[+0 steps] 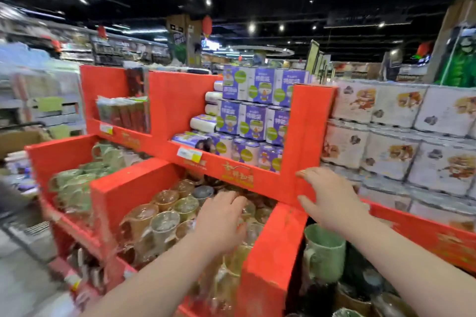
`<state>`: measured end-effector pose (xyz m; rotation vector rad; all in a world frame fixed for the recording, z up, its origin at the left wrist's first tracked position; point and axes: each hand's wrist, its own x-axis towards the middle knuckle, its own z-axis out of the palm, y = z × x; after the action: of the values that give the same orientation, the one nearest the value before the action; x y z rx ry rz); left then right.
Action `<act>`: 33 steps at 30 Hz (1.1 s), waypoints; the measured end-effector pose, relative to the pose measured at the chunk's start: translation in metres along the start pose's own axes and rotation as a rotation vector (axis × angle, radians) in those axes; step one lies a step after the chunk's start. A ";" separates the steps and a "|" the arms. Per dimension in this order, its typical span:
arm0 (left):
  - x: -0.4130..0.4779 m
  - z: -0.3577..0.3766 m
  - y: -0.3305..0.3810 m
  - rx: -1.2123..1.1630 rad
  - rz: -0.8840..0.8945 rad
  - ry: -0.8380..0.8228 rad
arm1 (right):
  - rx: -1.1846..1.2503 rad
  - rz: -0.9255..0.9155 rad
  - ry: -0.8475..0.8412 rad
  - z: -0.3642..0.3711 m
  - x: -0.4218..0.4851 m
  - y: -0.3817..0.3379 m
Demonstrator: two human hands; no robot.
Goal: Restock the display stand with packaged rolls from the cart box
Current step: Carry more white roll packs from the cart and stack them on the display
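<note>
Left hand (221, 216) empty, fingers loosely spread, above glass mugs (164, 216) in lower bin. Right hand (332, 201) empty, fingers apart, at stand's red upright panel; contact unclear. Red display stand (167, 100) fills centre. White boxed packs (394, 121) stacked just beside it, right. Purple packaged rolls (255, 121) stacked on upper right shelf. Green mug (324, 249) under right wrist.

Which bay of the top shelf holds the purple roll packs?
The right bay, stacked with purple roll packs; the left bay holds flat red and green packets instead.
</note>
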<state>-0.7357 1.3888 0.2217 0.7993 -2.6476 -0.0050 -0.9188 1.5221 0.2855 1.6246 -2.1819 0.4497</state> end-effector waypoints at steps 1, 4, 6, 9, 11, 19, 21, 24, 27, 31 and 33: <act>-0.027 -0.004 -0.027 0.037 -0.062 -0.014 | 0.035 -0.044 -0.016 0.011 0.005 -0.033; -0.112 -0.011 -0.105 0.132 -0.215 -0.018 | 0.111 -0.149 -0.091 0.040 0.013 -0.130; -0.174 -0.012 -0.153 0.178 -0.319 -0.060 | 0.142 -0.190 -0.174 0.059 0.015 -0.191; -0.262 -0.020 -0.205 0.217 -0.457 -0.147 | 0.167 -0.245 -0.257 0.090 0.013 -0.273; -0.314 -0.028 -0.230 0.176 -0.571 -0.193 | 0.230 -0.268 -0.316 0.111 0.009 -0.320; -0.421 -0.034 -0.299 0.057 -0.915 -0.265 | 0.244 -0.431 -0.542 0.197 -0.019 -0.441; -0.428 -0.037 -0.318 0.078 -0.946 -0.275 | 0.242 -0.461 -0.595 0.218 -0.019 -0.464; -0.436 -0.035 -0.361 0.134 -1.005 -0.291 | 0.278 -0.502 -0.652 0.249 -0.005 -0.502; -0.438 -0.036 -0.410 0.150 -1.048 -0.299 | 0.320 -0.533 -0.671 0.282 0.027 -0.546; -0.432 -0.037 -0.474 0.132 -1.114 -0.319 | 0.370 -0.587 -0.666 0.314 0.092 -0.611; -0.426 -0.038 -0.505 0.131 -1.139 -0.342 | 0.374 -0.621 -0.643 0.324 0.128 -0.645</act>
<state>-0.1256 1.1969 0.0525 2.3803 -2.0790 -0.2831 -0.3693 1.0822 0.0814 2.8339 -1.8657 0.1555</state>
